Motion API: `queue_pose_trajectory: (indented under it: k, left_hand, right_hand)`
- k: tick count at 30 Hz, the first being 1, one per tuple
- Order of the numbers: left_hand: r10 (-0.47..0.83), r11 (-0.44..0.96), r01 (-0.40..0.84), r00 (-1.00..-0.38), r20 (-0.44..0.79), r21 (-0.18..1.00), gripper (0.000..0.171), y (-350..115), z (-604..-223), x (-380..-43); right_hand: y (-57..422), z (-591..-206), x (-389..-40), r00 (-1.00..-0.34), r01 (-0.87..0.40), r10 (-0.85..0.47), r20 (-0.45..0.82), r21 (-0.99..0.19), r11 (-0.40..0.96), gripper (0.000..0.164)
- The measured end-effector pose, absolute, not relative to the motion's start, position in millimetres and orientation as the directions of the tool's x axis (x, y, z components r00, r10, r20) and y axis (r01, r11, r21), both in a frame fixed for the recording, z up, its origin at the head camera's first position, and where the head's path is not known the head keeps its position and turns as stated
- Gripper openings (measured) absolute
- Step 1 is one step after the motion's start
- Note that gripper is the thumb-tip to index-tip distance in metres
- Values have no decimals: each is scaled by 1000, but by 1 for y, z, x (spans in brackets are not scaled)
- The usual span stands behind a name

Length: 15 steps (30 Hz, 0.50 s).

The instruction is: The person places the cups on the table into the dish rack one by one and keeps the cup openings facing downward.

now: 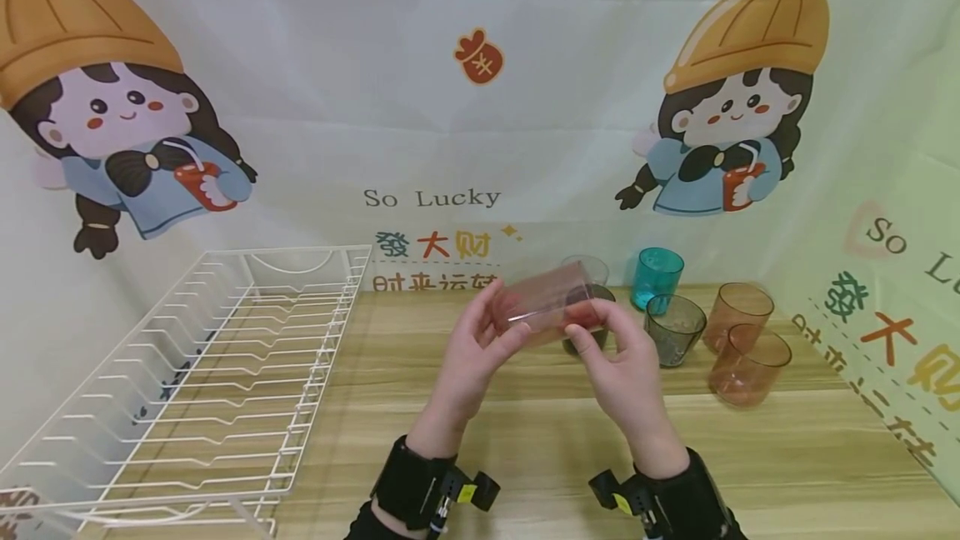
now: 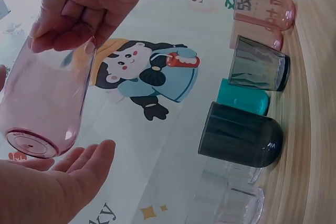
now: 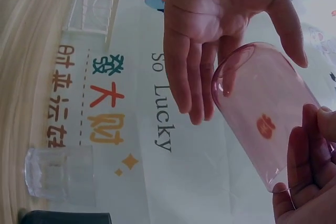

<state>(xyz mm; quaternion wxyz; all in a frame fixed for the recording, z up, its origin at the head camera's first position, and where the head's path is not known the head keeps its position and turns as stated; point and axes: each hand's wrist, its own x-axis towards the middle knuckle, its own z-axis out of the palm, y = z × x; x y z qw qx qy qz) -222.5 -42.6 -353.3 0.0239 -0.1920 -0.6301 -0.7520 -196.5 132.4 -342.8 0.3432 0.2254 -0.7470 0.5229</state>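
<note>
A clear pink drinking glass (image 1: 543,298) is held tilted in the air above the table, its base toward my left hand and its rim toward my right. My right hand (image 1: 618,357) pinches the rim between thumb and fingers; the left wrist view shows this right hand (image 2: 89,9) at the top. My left hand (image 1: 472,348) is around the base end. In the right wrist view the left hand (image 3: 215,40) has straight fingers beside the base, with one fingertip seen through the glass. Whether its thumb touches the glass cannot be told.
Behind the hands stand a teal glass (image 1: 657,273), a smoky grey glass (image 1: 675,332), a darker glass (image 2: 241,135), clear glassware (image 3: 58,174) and two amber-pink glasses (image 1: 750,369). A white wire rack (image 1: 217,390) lies left on the wooden table (image 1: 525,457). A printed cloth (image 1: 360,107) hangs behind.
</note>
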Motion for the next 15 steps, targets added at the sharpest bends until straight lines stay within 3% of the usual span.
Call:
queue_pose_trajectory:
  k: [15]
  left_hand:
    - [175, -321, 298, -914, 365, 899, 61, -39, -353, -221]
  right_hand:
    - [129, -348, -200, -708, -674, 32, 706, -688, 268, 15]
